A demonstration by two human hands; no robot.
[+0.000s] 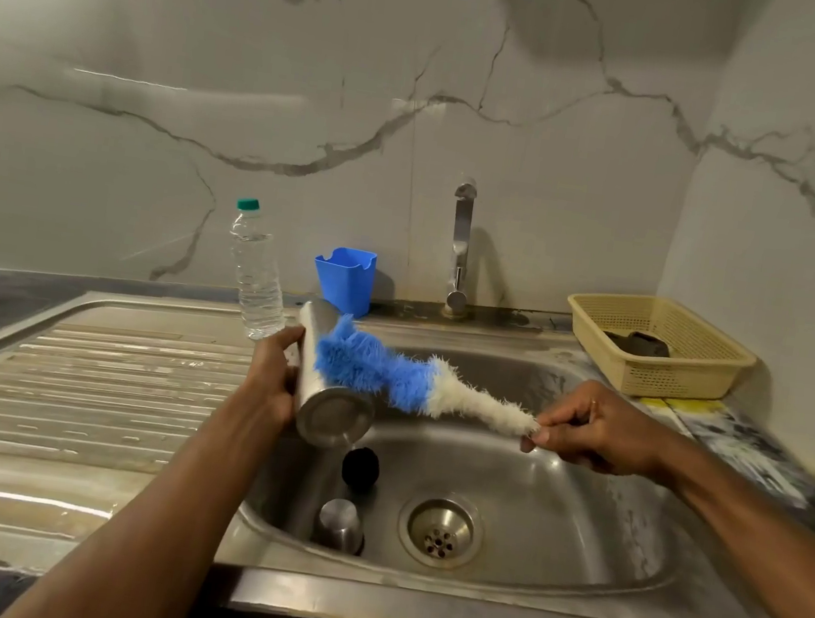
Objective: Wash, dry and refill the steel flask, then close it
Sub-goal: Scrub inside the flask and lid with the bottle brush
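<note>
Flask and brush held over the sink

My left hand [277, 374] wraps the steel flask [328, 381], tilted over the basin [575, 512] with its base toward me; its mouth I can't see. My right hand [587, 426] pinches the end of the blue-and-white brush [411, 382], whose blue head lies against the flask's side, the handle hidden in my fingers. Below sit a steel cap [340, 525] and a black stopper [360, 467], hard to make out

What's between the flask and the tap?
Nothing visible. The left hand holds the flask over the sink's left side; the tap stands back right of it. The brush in the right hand touches the flask's side.
</note>
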